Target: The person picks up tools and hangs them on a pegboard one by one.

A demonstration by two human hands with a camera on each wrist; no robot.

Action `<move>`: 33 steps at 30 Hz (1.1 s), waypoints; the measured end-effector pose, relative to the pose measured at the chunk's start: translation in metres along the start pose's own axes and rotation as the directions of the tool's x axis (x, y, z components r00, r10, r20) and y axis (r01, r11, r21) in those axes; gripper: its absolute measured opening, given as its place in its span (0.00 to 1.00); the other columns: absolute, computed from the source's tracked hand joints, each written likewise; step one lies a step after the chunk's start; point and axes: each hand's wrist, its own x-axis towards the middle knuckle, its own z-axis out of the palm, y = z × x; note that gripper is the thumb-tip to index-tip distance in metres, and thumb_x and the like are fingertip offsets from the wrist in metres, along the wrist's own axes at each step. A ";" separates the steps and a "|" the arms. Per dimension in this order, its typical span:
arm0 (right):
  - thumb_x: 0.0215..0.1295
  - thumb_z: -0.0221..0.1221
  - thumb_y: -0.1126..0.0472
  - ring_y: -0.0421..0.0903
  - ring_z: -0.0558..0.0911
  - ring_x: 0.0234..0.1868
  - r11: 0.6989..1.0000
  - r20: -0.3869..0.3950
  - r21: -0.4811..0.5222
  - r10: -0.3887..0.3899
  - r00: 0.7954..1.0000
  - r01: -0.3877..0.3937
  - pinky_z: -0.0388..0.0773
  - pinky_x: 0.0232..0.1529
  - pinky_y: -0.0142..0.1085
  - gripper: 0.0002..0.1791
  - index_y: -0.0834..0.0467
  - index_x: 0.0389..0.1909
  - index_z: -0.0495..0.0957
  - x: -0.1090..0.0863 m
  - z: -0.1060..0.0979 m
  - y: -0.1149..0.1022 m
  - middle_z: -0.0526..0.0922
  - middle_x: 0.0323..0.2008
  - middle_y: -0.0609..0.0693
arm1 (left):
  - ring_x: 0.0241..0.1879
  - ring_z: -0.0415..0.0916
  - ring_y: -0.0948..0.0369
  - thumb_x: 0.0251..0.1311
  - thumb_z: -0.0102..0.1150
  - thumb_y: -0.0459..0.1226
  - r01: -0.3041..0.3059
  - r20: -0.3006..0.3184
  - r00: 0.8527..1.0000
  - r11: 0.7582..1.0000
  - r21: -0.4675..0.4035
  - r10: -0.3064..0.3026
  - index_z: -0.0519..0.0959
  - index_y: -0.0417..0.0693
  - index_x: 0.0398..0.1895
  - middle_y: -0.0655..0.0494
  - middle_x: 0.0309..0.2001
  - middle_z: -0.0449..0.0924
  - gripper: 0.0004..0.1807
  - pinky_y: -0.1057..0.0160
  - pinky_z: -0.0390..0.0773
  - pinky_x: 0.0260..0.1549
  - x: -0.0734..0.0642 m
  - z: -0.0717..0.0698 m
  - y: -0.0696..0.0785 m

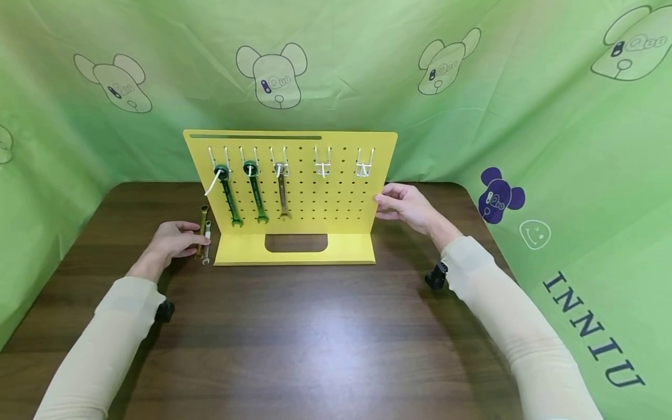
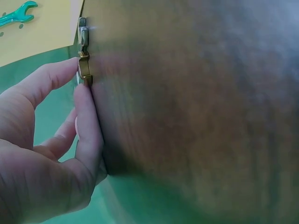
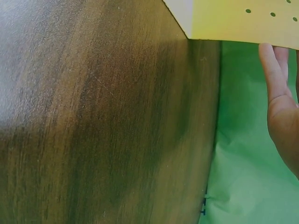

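My left hand is at the left of a yellow pegboard stand. Its thumb and a finger pinch a gold-coloured wrench low over the table, beside a silver wrench. At the board's right edge, my right hand holds the panel between thumb and fingers; some fingers are hidden behind it. From the board's hooks hang two green wrenches, a left one and a second one, and a bronze-toned wrench.
Two white hooks on the right of the board, one nearer the middle and another by the edge, carry nothing. Brown wood tabletop spreads in front of the stand. A green printed curtain hangs behind and at both sides.
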 end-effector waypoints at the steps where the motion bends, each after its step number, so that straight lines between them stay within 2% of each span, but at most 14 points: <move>1: 0.62 0.62 0.67 0.50 0.84 0.36 1.000 0.002 0.002 0.000 1.000 0.000 0.72 0.52 0.55 0.04 0.60 0.38 0.79 0.000 0.000 -0.001 0.83 0.35 0.53 | 0.38 0.76 0.64 0.53 0.68 0.37 0.000 -0.003 1.000 1.000 0.007 0.000 0.65 0.33 0.63 0.43 0.54 0.65 0.36 0.64 0.82 0.40 0.000 0.000 0.001; 7: 0.62 0.61 0.67 0.49 0.84 0.37 1.000 0.001 0.008 -0.005 1.000 0.004 0.73 0.52 0.55 0.04 0.60 0.37 0.79 -0.002 0.000 -0.003 0.83 0.36 0.52 | 0.38 0.77 0.64 0.53 0.67 0.36 -0.001 -0.004 1.000 0.999 0.032 0.001 0.65 0.32 0.62 0.42 0.54 0.68 0.35 0.63 0.82 0.40 -0.001 -0.001 0.006; 12: 0.63 0.60 0.68 0.49 0.84 0.38 1.000 0.009 0.006 -0.011 1.000 0.011 0.74 0.52 0.54 0.03 0.60 0.38 0.78 -0.002 -0.001 -0.003 0.83 0.36 0.52 | 0.34 0.78 0.66 0.53 0.67 0.34 -0.010 -0.007 1.000 1.000 0.009 0.010 0.65 0.31 0.61 0.50 0.41 0.78 0.33 0.65 0.82 0.37 -0.003 -0.002 0.009; 16: 0.64 0.60 0.68 0.48 0.84 0.39 1.000 0.006 0.006 -0.011 1.000 0.011 0.75 0.51 0.52 0.03 0.60 0.38 0.79 -0.002 -0.001 -0.004 0.83 0.37 0.52 | 0.31 0.78 0.67 0.54 0.65 0.33 -0.014 -0.019 1.000 1.000 -0.014 0.014 0.67 0.32 0.60 0.58 0.33 0.79 0.31 0.66 0.82 0.34 -0.002 -0.002 0.009; 22: 0.63 0.60 0.68 0.49 0.84 0.37 1.000 0.005 0.010 -0.012 1.000 0.012 0.73 0.52 0.54 0.03 0.60 0.38 0.78 -0.002 0.000 -0.005 0.83 0.36 0.53 | 0.31 0.78 0.66 0.54 0.65 0.33 0.000 -0.012 1.000 1.000 -0.015 0.000 0.66 0.32 0.61 0.58 0.32 0.78 0.32 0.66 0.82 0.35 0.000 -0.006 0.007; 28: 0.63 0.59 0.69 0.49 0.84 0.35 0.999 0.003 0.033 0.000 1.000 0.000 0.74 0.52 0.54 0.04 0.60 0.37 0.79 0.000 0.000 -0.003 0.82 0.35 0.53 | 0.31 0.79 0.67 0.56 0.64 0.33 0.040 0.042 0.998 0.999 -0.030 -0.039 0.62 0.31 0.63 0.59 0.30 0.80 0.34 0.65 0.82 0.36 0.002 -0.012 0.008; 33: 0.63 0.60 0.69 0.48 0.84 0.35 1.000 -0.007 0.020 0.004 1.000 -0.003 0.75 0.51 0.53 0.03 0.60 0.37 0.79 -0.001 0.000 -0.001 0.82 0.34 0.54 | 0.31 0.77 0.66 0.55 0.63 0.33 0.046 0.069 0.997 0.999 -0.013 -0.045 0.62 0.30 0.63 0.59 0.31 0.79 0.34 0.65 0.82 0.35 0.001 -0.012 0.008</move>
